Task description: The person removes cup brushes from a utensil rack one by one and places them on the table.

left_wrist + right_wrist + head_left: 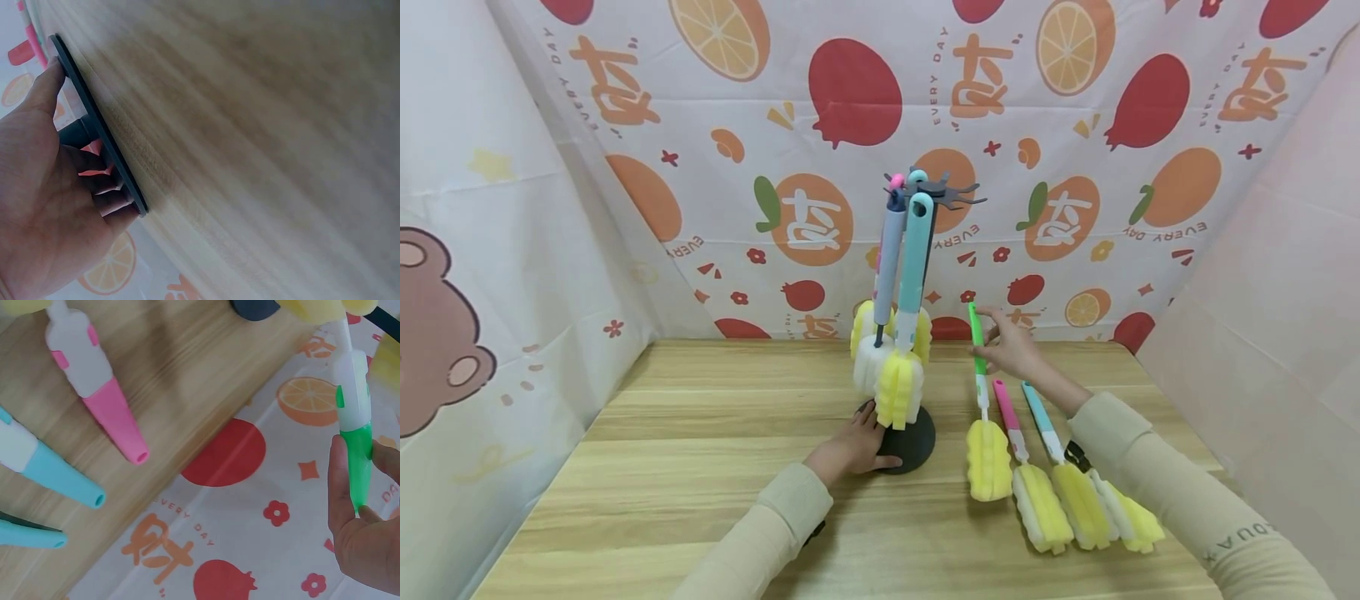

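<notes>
A dark round-based stand [917, 442] holds several hanging sponge brushes, among them one with a teal handle [914, 258] and one with a grey-blue handle [890, 262]. My left hand [853, 446] rests on the stand's base, thumb toward the front and fingers spread beside the post; the left wrist view shows this hand [56, 181] against the base's upper face [103, 131]. To the right of the stand, my right hand [1011, 346] pinches the green handle of a yellow sponge brush [988, 462], held with the sponge downward. That green handle [357, 456] sits between thumb and fingers.
On the table [700, 433], right of the stand, lie a pink-handled sponge brush [1011, 421], a teal-handled one [1041, 417] and another sponge brush [1131, 517] partly under my right forearm. A fruit-patterned cloth [760, 125] hangs behind the table.
</notes>
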Motion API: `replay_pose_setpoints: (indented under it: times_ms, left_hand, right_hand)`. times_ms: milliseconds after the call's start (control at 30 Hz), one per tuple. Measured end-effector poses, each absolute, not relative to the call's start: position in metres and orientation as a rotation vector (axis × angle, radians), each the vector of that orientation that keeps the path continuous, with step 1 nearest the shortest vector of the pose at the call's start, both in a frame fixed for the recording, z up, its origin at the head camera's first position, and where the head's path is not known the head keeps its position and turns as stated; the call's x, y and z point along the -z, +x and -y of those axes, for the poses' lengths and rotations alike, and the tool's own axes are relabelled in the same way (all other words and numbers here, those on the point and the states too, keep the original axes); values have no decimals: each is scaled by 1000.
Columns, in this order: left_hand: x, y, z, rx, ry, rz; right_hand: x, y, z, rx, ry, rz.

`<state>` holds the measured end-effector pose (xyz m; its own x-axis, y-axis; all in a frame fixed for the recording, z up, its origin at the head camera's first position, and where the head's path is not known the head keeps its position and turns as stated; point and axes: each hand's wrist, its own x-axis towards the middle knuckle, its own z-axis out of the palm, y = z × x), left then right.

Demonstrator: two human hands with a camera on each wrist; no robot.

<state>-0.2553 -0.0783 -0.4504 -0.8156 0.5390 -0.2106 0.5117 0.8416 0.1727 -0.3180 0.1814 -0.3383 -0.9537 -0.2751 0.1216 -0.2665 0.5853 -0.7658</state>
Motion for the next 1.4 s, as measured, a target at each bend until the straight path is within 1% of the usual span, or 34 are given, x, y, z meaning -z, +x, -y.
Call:
replay_pose_setpoints:
  times_ms: [667,867,1233,1400]
  left_hand:
    - [449,-254,78,-161,793,-2768]
    - [450,-255,78,-162,794,-2765]
    - [451,-255,77,-143,789,-2769]
    - [451,-256,77,-137,784,-2765]
  right_hand:
    - [366,-322,-185,1194,-414,-2786]
    - [375,-321,-182,1078,-337,-2790]
    - [390,-319,-178,850,-332,-2867]
    - [398,-321,-179,826,-286,-2864]
